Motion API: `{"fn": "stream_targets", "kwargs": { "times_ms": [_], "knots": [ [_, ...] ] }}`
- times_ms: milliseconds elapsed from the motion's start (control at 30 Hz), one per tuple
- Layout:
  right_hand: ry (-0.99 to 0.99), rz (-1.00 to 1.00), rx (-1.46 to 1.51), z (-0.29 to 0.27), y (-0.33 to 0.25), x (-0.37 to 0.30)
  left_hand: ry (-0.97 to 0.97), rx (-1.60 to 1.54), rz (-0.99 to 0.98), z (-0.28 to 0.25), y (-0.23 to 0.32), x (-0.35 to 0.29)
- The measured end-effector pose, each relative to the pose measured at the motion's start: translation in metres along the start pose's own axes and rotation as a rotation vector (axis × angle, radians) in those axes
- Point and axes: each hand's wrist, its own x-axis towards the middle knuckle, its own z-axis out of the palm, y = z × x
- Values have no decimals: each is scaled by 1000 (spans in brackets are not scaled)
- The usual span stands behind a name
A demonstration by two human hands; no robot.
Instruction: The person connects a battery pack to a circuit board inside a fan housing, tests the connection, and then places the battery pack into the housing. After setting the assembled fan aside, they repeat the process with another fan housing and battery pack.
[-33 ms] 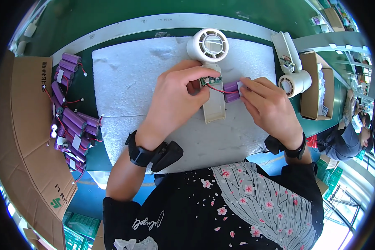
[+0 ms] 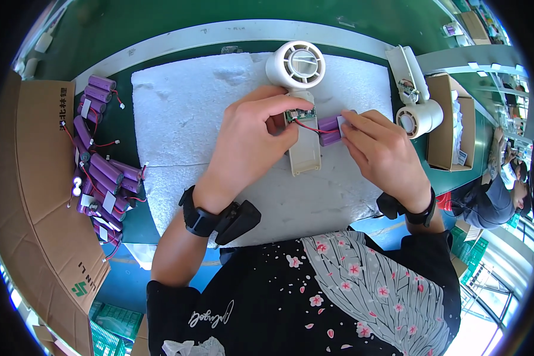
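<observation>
One purple wired battery (image 2: 330,132), right of the fan handle (image 2: 306,148) my left hand (image 2: 255,124) grips, sits pinched in my right hand (image 2: 378,142), likely rigid and slick, best held around its middle.

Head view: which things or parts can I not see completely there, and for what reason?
Head view: the right end of the purple battery, hidden by the right hand.
Head view: part of the circuit board, covered by the left hand.
Head view: lower batteries in the pile, under others.
Head view: white crumpled thing, cut by the lower edge.
</observation>
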Motion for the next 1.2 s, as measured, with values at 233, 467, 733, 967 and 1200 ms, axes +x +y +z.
{"fn": "stream_targets", "kwargs": {
  "times_ms": [233, 467, 733, 967, 1200],
  "knots": [
    [-43, -30, -56, 1, 2, 2, -28, 54, 24, -1, -4, 1],
    [-85, 13, 121, -10, 12, 8, -24, 82, 40, -3, -2, 2],
    [-60, 24, 166, -8, 12, 4, -2, 78, 100, -3, -6, 1],
    [-39, 7, 77, -3, 9, -1, -35, 83, 78, -1, -4, 2],
    [-61, 55, 84, 2, 16, 0, -58, 121, 77, -2, -1, 1]
  ]
}}
